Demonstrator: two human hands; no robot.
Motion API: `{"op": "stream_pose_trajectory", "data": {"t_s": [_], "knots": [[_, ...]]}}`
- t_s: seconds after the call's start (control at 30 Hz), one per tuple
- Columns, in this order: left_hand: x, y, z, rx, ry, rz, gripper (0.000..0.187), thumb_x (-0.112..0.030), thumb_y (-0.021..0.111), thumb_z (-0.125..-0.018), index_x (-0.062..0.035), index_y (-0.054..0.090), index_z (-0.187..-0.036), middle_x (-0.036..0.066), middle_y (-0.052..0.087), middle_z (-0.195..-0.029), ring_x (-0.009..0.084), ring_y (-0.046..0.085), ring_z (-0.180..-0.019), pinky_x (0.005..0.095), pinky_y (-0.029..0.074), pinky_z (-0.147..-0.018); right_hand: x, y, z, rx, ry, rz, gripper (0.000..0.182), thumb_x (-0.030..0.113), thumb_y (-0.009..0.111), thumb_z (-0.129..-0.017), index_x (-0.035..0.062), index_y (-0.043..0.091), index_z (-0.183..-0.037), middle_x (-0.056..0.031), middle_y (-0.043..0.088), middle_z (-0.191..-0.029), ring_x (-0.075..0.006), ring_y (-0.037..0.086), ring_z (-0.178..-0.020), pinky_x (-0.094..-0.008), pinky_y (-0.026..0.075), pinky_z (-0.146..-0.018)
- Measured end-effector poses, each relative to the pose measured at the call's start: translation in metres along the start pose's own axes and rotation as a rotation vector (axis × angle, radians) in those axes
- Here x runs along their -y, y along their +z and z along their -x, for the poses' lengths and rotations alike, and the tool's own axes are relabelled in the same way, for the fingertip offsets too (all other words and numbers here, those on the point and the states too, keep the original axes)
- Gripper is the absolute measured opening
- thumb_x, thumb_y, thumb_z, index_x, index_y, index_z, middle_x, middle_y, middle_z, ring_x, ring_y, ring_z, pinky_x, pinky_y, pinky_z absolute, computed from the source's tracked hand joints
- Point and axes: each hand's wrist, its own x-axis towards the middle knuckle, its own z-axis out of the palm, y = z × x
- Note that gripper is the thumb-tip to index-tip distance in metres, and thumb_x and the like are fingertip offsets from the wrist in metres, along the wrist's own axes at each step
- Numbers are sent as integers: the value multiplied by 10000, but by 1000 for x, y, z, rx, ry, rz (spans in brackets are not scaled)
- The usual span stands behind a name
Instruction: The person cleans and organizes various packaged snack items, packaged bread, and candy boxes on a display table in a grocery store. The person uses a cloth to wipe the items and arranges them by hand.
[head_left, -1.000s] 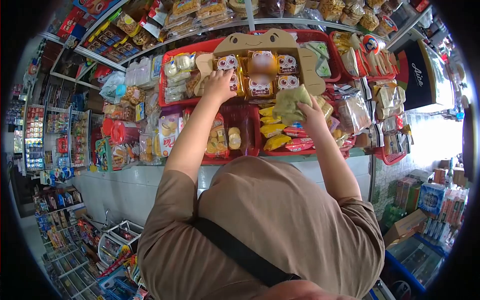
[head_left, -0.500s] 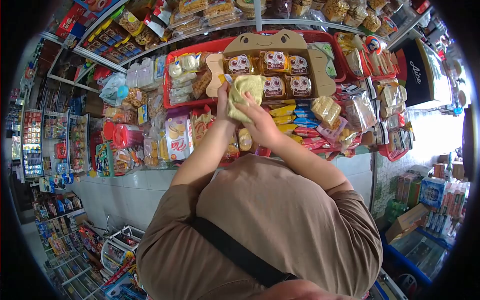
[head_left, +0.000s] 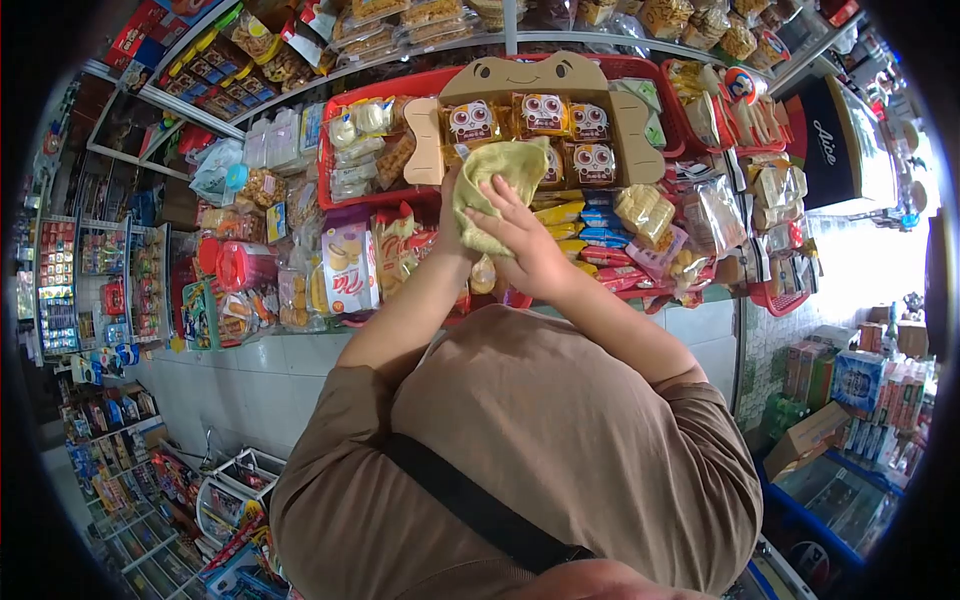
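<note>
Head view: handling a cloth (head_left: 505, 170) seems the current step, the open right hand (head_left: 525, 240) on it, the left hand (head_left: 453, 218) partly hidden, grip unclear, near boxed packets (head_left: 594, 163); shifting it calls for clearance.

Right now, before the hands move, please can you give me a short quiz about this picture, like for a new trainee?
1. What does the person's right hand lie on? A) a blue packet B) the pale green cloth C) the purple and white Pia package
2. True or false: the packets inside the cardboard box show big round eyes.
3. Fill in: the strap across the brown shirt is ____ in colour.

Key: 1 B; 2 true; 3 black.
</note>
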Motion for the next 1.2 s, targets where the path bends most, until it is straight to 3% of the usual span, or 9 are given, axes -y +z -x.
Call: {"op": "stream_pose_trajectory", "data": {"t_s": [0.1,0.2,0.33,0.47,0.63,0.73,0.97,1.13,1.2], "knots": [[23,28,22,-89,340,-672,475,-405,305,-931,-55,448,-1219,87,516,-1171,183,524,-1049,330,465,-843,-7,-8,-10,-186,34,-20,527,-62,541,-674,65,518,-1185,-211,380,-1337,-384,267,-1297,-435,244,-1054],[46,23,37,-92,-4,-363,455,-369,282,-950,-83,349,-1299,61,482,-1200,163,477,-1107,312,444,-873,-28,-12,-15,-281,415,-483,481,-36,562,-713,45,509,-1185,-219,453,-1264,-388,368,-1233,-405,262,-1041],[30,40,41,-71,122,-167,451,-381,289,-947,-101,364,-1292,87,485,-1210,182,487,-1111,344,393,-954,-6,-18,-9,-84,-62,38,455,6,572,-720,58,534,-1170,-175,450,-1287,-373,322,-1265,-458,251,-1043],[33,-1,31,-96,141,64,441,-375,323,-940,-100,383,-1279,77,489,-1222,198,507,-1097,355,453,-895,21,-23,-1,139,-119,95,520,23,590,-659,89,545,-1173,-136,440,-1313,-385,282,-1286,-488,224,-1055],[19,53,52,-202,-205,-248,496,-503,326,-907,-207,358,-1303,28,485,-1233,175,490,-1134,361,451,-898,10,-31,-25,-115,39,7,507,-7,566,-650,67,545,-1151,-168,490,-1244,-404,351,-1232,-481,253,-1047],[11,67,51,-228,-170,-186,494,-536,346,-888,-231,406,-1271,1,531,-1194,141,544,-1062,328,507,-798,15,-35,-33,-54,-1,-32,498,-4,562,-658,63,542,-1151,-165,479,-1257,-405,351,-1231,-481,255,-1046],[-5,20,40,-195,-18,111,516,-490,313,-919,-149,378,-1301,77,464,-1262,242,462,-1166,464,401,-954,15,-11,-8,16,2,-39,538,-36,560,-672,73,509,-1196,-183,438,-1297,-410,306,-1265,-446,278,-1037],[17,38,58,-124,-97,-355,574,-555,287,-906,-152,371,-1305,62,473,-1252,235,465,-1157,451,393,-945,-14,-9,-11,-162,435,-584,379,10,546,-804,26,507,-1180,-236,495,-1200,-387,425,-1184,-378,335,-993],[8,48,54,-280,-112,-258,575,-553,308,-900,-134,399,-1283,68,487,-1231,237,474,-1141,442,387,-954,-17,-3,-7,-136,249,-302,360,28,550,-808,23,520,-1167,-239,502,-1181,-387,436,-1172,-379,343,-985]]}}
